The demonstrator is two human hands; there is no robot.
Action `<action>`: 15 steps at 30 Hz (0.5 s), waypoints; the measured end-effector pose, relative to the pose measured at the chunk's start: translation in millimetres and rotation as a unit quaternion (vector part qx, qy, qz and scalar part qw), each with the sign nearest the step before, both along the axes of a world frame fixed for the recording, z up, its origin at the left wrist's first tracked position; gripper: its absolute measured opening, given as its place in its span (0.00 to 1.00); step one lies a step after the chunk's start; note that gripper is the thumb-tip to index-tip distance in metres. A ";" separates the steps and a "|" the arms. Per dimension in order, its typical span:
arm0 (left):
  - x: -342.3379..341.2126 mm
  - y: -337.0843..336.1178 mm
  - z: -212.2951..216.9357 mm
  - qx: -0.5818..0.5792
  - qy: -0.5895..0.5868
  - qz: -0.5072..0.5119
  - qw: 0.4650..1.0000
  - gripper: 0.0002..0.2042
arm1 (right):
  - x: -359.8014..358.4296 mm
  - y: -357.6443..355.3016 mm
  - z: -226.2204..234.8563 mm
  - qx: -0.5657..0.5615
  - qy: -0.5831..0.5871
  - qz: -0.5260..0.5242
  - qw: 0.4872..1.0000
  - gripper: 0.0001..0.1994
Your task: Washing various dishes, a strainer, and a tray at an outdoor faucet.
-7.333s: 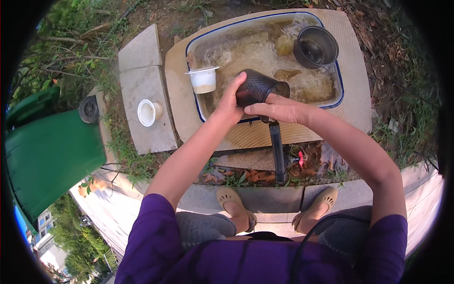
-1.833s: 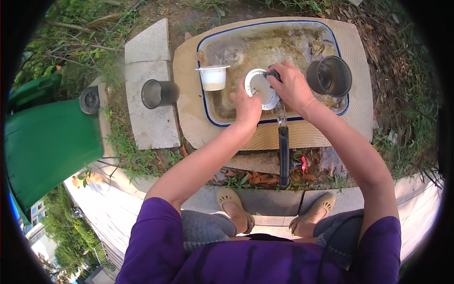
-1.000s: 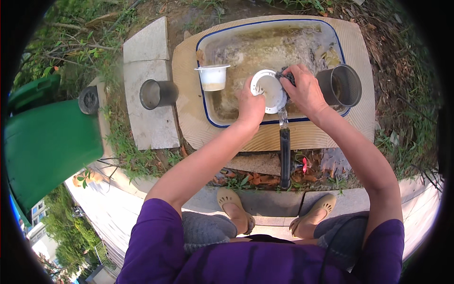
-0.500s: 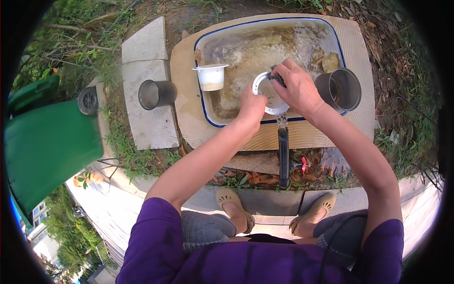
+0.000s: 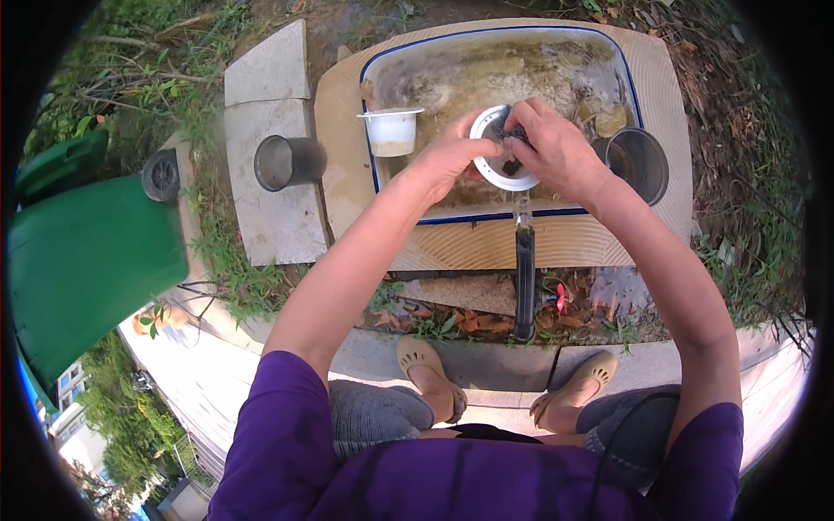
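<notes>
My left hand (image 5: 453,156) is closed on the rim of a round white plastic pot (image 5: 506,182), its thumb over the edge. The pot's open mouth is tilted toward me, above a blue-rimmed basin (image 5: 486,30) of murky water. Inside the mouth, my right hand (image 5: 560,149) pinches a dark scouring pad (image 5: 514,135) against the inner wall. The fingers partly hide the pad and the pot's inside. Just below the pot, water (image 5: 522,211) runs from a black spout (image 5: 525,269).
Another white pot (image 5: 393,130) stands in the basin's left side. One dark pot (image 5: 637,165) lies at its right edge, another (image 5: 288,163) on a stone slab (image 5: 276,221). A red tap handle (image 5: 560,297) sits near my feet. A green wheeled bin (image 5: 95,252) lies left.
The white pot has shifted slightly right and up and tilted more, with my left hand following. The scouring pad has moved from the rim into the pot's mouth.
</notes>
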State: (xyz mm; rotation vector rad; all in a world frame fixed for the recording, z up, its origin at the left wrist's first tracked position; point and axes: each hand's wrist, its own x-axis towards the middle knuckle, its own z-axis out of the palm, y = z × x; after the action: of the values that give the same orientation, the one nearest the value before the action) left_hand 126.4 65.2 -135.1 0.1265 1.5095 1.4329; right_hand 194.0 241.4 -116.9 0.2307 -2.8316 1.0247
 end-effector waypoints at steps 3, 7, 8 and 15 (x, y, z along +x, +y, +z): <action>7.2 5.5 8.1 0.077 -0.071 0.126 0.986 0.31 | 0.5 1.5 -0.2 -0.099 -0.111 -0.094 0.984 0.10; 20.2 11.5 6.8 0.223 -0.310 0.209 0.900 0.27 | 3.0 -7.6 -4.1 -0.180 -0.161 -0.155 0.958 0.13; 20.0 10.9 -0.7 0.222 -0.308 0.209 0.901 0.27 | 5.5 -10.2 -4.4 -0.177 -0.171 -0.152 0.957 0.13; 27.9 16.7 -22.9 0.127 -0.342 0.249 0.897 0.19 | -1.1 -16.5 17.6 -0.105 -0.059 -0.139 0.983 0.09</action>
State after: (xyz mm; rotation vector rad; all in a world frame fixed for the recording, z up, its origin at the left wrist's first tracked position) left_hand 154.3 81.9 -158.0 -0.5950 0.7857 1.8170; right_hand 192.9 224.9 -99.2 -0.2460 -2.7205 1.2933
